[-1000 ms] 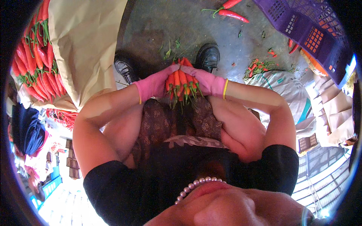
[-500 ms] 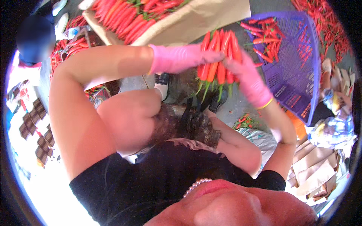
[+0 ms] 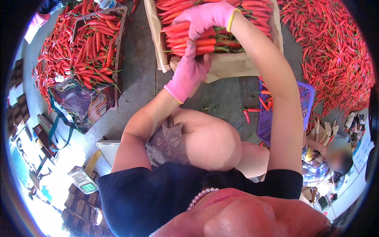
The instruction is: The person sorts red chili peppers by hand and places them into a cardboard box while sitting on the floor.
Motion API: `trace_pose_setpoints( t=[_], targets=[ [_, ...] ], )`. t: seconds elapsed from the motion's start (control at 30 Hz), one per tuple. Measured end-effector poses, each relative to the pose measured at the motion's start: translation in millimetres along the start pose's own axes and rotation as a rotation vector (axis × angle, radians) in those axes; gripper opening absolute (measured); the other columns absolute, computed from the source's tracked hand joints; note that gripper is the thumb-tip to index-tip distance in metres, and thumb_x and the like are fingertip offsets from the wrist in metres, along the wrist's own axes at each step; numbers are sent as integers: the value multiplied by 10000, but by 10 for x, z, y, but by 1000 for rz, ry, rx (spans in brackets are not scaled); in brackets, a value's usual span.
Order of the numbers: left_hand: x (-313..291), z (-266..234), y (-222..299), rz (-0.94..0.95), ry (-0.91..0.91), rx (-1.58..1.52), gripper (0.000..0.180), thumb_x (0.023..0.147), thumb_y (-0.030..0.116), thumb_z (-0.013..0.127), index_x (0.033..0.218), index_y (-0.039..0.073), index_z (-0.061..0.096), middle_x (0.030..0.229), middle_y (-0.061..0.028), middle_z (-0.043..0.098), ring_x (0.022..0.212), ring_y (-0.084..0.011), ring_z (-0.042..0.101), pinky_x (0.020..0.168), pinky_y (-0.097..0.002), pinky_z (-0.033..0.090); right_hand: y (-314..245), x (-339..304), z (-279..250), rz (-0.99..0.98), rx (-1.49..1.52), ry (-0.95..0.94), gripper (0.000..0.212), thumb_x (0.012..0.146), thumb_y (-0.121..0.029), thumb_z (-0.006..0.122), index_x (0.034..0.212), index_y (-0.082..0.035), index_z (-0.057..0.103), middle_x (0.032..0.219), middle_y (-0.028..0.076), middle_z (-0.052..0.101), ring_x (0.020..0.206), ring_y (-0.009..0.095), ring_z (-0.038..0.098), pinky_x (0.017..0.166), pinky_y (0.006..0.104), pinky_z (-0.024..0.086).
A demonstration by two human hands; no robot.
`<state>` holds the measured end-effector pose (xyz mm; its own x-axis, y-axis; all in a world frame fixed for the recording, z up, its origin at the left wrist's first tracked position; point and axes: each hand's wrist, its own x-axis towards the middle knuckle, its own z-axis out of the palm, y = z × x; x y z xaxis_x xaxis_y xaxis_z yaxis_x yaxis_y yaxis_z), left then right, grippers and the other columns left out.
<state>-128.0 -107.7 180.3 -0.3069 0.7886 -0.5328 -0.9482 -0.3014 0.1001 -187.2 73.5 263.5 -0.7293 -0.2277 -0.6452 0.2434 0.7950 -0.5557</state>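
Note:
A cardboard box (image 3: 161, 55) lined with brown paper holds rows of red chili peppers (image 3: 252, 17) lying side by side. Both my hands wear pink gloves with yellow cuffs. My right hand (image 3: 209, 19) arches over a bunch of red chili peppers (image 3: 199, 42) at the near side of the box, its fingers curled down around the far side. From the near left, my left hand (image 3: 187, 75) cups the same bunch, thumb raised against it. The bunch lies level on the other peppers, stems to the right. Some fingertips of both hands are hidden.
At the left, a brown crate (image 3: 118, 59) overflows with chilies beside a patterned bag (image 3: 81, 100). A purple basket (image 3: 310, 93) stands right, partly behind my right forearm. Loose chilies (image 3: 335, 51) cover the floor far right. A digital scale (image 3: 83, 181) and another person (image 3: 316, 166) are near the edges.
My hands have carried the chili bunch from above the floor into the paper-lined box and laid it sideways. The view has turned, bringing the box to the centre.

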Motion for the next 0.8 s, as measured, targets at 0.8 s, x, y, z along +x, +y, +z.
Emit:
trace_pose_setpoints(
  t=[0.8],
  targets=[
    [-954, 169, 969, -24, 175, 1074, 326, 998, 104, 465, 1265, -63, 551, 1097, -124, 661, 869, -175, 648, 703, -248, 526, 96, -175, 792, -80, -630, 677, 1145, 525, -494, 862, 1500, -220, 327, 1489, 100, 384, 1372, 309, 364, 1140, 525, 245]
  ],
)
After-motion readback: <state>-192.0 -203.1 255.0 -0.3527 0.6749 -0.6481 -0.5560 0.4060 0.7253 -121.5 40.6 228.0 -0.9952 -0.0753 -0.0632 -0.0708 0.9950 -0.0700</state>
